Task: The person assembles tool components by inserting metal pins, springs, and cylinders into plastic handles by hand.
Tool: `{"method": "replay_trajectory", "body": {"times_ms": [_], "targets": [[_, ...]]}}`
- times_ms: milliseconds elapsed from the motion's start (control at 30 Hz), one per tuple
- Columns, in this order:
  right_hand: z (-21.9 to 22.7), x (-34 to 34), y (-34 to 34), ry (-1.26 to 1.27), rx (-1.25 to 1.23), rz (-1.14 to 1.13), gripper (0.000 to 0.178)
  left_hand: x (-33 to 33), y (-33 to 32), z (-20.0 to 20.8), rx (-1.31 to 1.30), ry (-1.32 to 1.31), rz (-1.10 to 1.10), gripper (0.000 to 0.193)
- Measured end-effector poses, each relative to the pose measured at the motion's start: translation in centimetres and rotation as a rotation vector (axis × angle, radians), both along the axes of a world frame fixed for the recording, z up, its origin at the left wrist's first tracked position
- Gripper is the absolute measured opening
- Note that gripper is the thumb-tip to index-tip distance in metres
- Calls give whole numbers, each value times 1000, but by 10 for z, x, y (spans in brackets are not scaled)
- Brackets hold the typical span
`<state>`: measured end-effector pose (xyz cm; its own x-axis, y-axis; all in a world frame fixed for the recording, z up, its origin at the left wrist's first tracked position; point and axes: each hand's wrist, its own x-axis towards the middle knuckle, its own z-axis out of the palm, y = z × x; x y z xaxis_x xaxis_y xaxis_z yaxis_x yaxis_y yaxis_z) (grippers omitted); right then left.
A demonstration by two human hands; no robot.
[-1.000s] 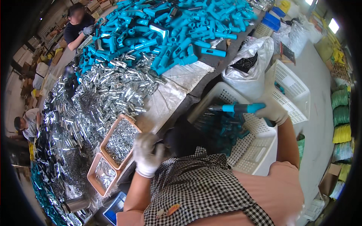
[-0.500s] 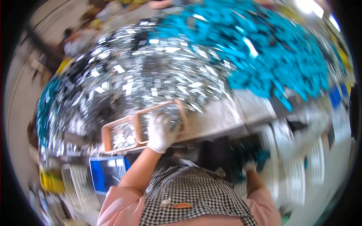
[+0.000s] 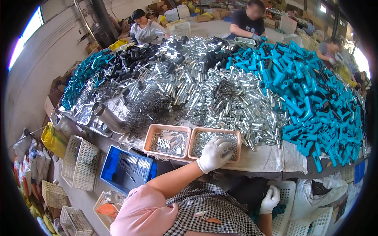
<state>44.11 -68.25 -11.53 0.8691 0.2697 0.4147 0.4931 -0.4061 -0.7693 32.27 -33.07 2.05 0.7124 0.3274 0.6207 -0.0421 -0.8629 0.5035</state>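
Note:
My left hand point(image 3: 214, 154), in a white glove, reaches over the near rim of a pink tray point(image 3: 238, 135) full of small metal parts point(image 3: 204, 137). Its fingers are bent down at the parts, and whatever they pinch is hidden. Just left of it, a second pink tray point(image 3: 147, 138) holds slim silver pins point(image 3: 170, 142). Down by my lap on the right, my right hand point(image 3: 270, 200) is gloved too, its fingers curled inward. I cannot see what is in it. A white basket point(image 3: 289, 196) with teal pieces point(image 3: 278, 209) is beside that hand.
Silver metal tubes point(image 3: 236, 108), dark springs point(image 3: 151, 108) and teal plastic gun-shaped bodies point(image 3: 307, 86) heap across the table. A steel flask point(image 3: 106, 116) leans at left. Below stand a blue crate point(image 3: 106, 167) and a white basket point(image 3: 80, 163). Several people work across the table.
The view has swung and sharpened, bringing co-workers into sight. My left hand is still at the right-hand pink tray, now at its near rim. My right hand stays low by my lap.

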Motion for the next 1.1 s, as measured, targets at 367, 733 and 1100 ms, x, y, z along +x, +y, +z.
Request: {"method": "replay_trajectory", "body": {"times_ms": [367,733,1100], "targets": [[145,-48,135,-205,41,504,24,50,257,59,-176,683,562,81],[157,-56,156,-176,-82,610,19,72,342,5,-330,705,601,35],[172,-68,179,-277,-45,763,21,53,267,10,76,701,349,26]]}}
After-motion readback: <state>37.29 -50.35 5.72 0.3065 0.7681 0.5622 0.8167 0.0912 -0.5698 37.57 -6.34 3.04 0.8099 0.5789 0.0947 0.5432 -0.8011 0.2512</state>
